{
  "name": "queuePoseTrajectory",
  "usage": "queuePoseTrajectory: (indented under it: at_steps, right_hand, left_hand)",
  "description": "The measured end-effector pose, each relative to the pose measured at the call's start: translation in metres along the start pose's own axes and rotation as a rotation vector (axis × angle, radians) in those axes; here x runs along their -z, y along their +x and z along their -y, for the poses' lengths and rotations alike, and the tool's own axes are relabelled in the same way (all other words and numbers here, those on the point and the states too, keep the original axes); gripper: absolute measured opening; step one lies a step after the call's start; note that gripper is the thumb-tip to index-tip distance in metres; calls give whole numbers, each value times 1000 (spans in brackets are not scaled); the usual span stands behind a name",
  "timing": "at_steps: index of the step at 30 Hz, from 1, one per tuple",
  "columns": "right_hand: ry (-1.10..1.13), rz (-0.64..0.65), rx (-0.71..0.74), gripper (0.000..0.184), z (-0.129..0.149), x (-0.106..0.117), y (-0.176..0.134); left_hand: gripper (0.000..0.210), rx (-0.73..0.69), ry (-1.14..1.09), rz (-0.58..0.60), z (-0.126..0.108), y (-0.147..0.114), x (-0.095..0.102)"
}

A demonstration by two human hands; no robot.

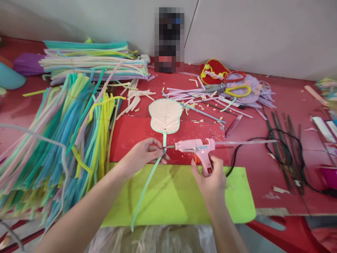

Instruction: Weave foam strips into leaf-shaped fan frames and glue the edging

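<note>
Leaf point(165, 116) lies flat, strip point(145, 191) pinched at its stem point(165, 138) in the left hand point(146, 151), apparently to steady it for the glue gun point(196, 144) the right hand point(213, 178) grips.

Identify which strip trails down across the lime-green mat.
The mint-green strip, running from the left hand towards the person. Its place sets it apart: bundled strips lie to the left, and a loose blue strip lies beyond the glue gun.

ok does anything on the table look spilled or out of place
Yes: pale clippings lie scattered, mostly right of the fan-shaped piece, untidy compared with the bundled pipe cleaners at left; possibly just cutting waste.
</note>
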State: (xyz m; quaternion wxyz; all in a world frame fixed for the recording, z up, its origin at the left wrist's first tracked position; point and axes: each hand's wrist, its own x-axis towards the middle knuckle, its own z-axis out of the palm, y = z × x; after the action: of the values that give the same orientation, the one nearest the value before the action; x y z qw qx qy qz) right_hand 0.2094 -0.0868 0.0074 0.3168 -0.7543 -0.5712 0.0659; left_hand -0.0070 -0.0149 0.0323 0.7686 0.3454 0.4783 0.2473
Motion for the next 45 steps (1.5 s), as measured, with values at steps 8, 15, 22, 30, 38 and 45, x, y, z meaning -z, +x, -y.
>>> queuePoseTrajectory:
  at_steps: [8,15,22,30,38,45]
  right_hand:
    - [19,21,-9,40,-2,-2,0]
    - [16,21,3,38,-1,-3,-2]
    - [25,20,0,37,-3,-3,-2]
    - [17,15,-3,35,-1,-1,-2]
    - [17,13,9,35,-4,-1,-3]
    - [17,25,-1,36,-3,-2,-4]
  left_hand:
    - [22,10,11,-5,-4,-1,-3]
    - [24,-2,12,2,-2,1,-2]
    - [25,-5,15,2,-1,0,-2]
    - [25,-15,17,11,-1,0,-2]
    - [26,-16,26,2,-2,-2,-3]
    - [23,-1,33,6,-3,0,-3]
